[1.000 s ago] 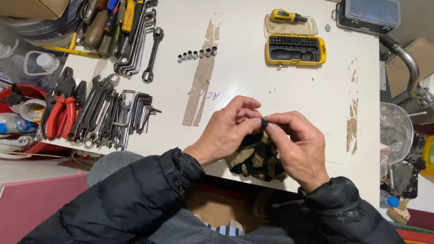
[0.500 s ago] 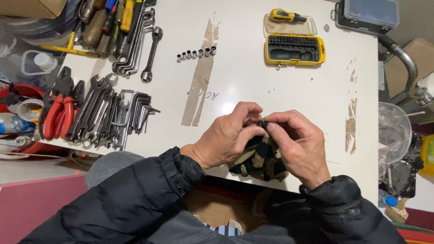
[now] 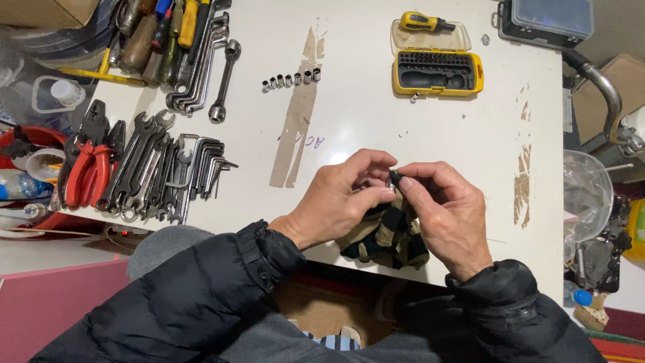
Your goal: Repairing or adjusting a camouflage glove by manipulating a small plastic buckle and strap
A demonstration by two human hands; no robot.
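Observation:
My left hand [image 3: 342,198] and my right hand [image 3: 447,212] meet over the near edge of the white table [image 3: 376,128]. Between their fingertips they pinch a small metal part [image 3: 390,180]; most of it is hidden. Under both hands lies a black and tan striped cloth [image 3: 386,235], and the right fingers press a fold of it against the part. A row of small metal sockets [image 3: 291,79] lies farther back, left of centre. An open yellow bit case [image 3: 437,67] with a yellow-handled driver in its lid sits behind the hands.
Spanners and hex keys [image 3: 164,178] lie in a spread at the table's left, with red-handled pliers [image 3: 84,171] beside them. More wrenches and screwdrivers [image 3: 191,47] are at the back left. A grey lidded box [image 3: 544,20] stands at the back right corner.
The hands have stayed in place; the fingers shift slightly, working the small part against the cloth.

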